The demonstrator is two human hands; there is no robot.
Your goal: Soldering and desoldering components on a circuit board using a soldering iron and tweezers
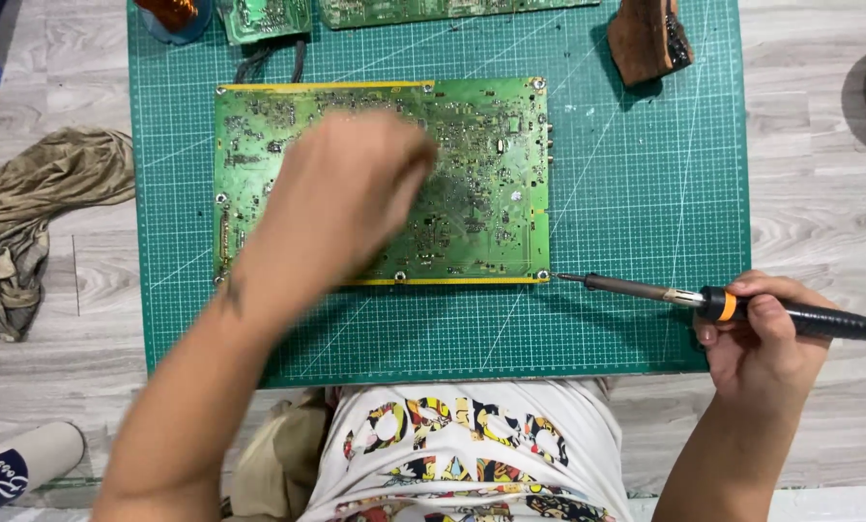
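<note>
**Operator A:** Report the board position.

**Operator B:** I see one large green circuit board [385,179] lying flat on the green cutting mat [636,193], toward the mat's upper left. My left hand [341,193] is above the board's left-centre and covers much of that area. The hand is motion-blurred; I cannot tell whether its fingers are curled, spread or touching the board.

**Operator A:** Right side?

**Operator B:** My right hand [762,333] is closed around the black-and-orange handle of one soldering iron [733,304], fingers wrapped over the top. The iron lies almost level, its tip just beside the board's lower-right corner. The handle's rear end is cut off by the frame edge.

**Operator A:** Surroundings, counted.

**Operator B:** Two further green boards [264,17] sit at the mat's top edge, both cropped. One brown block [649,39] stands at the upper right of the mat; I cannot identify it. One crumpled cloth [37,213] lies on the floor, left of the mat. One rolled cylinder [17,469] shows at lower left, partly cut off.
</note>
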